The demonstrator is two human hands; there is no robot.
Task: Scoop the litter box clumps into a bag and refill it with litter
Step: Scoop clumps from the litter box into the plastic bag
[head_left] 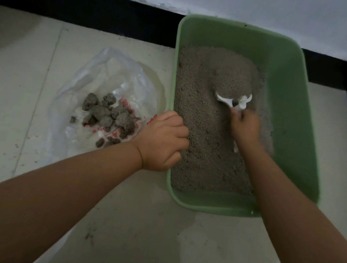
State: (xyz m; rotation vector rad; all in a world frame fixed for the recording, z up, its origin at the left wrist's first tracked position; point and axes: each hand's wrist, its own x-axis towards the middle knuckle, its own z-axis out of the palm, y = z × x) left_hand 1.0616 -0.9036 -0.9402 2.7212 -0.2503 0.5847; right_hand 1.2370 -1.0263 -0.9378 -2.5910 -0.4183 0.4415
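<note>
Now my right hand (pixel 245 128) holds the white scoop (pixel 234 101) in the litter (pixel 206 135) of the green box (pixel 290 101). My left hand (pixel 163 138) curls over the box's left rim. The bag (pixel 107 93) with clumps (pixel 107 115) lies on the floor (pixel 136 224), left.

Green litter box (pixel 286 83), grey-brown litter (pixel 206 135). White scoop (pixel 234 101) just past right-hand grip. Clear bag (pixel 109 76) w/ red print, dark grey clumps (pixel 107 115).

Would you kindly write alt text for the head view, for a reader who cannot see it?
A person's right hand digs a white scoop into grey litter in a green litter box, while the left hand grips its rim. Beside it, a clear plastic bag holds clumps.
</note>
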